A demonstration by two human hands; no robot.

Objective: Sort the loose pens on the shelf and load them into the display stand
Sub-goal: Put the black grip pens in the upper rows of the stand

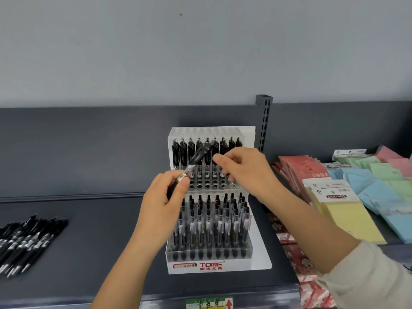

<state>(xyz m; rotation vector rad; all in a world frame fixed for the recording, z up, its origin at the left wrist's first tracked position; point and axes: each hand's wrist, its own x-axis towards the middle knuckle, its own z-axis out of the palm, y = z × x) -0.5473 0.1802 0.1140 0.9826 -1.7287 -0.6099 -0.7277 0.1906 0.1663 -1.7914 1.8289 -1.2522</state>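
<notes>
A clear tiered display stand (211,265) marked TOME stands mid-shelf, its upper and lower rows holding several black pens. My left hand (163,201) grips a black pen (199,156) near its tip; the pen slants up and to the right in front of the upper row. My right hand (243,170) hovers in front of the upper row's right side, fingers loosely curled, index finger pointing left toward the pen. I cannot tell whether it holds anything. A pile of loose black pens (26,239) lies on the shelf at the far left.
Stacks of red, yellow, blue and green sticky-note packs (347,210) fill the shelf right of the stand. A slotted metal upright (264,121) rises behind the stand. The dark shelf surface (100,241) stretches between the pen pile and the stand.
</notes>
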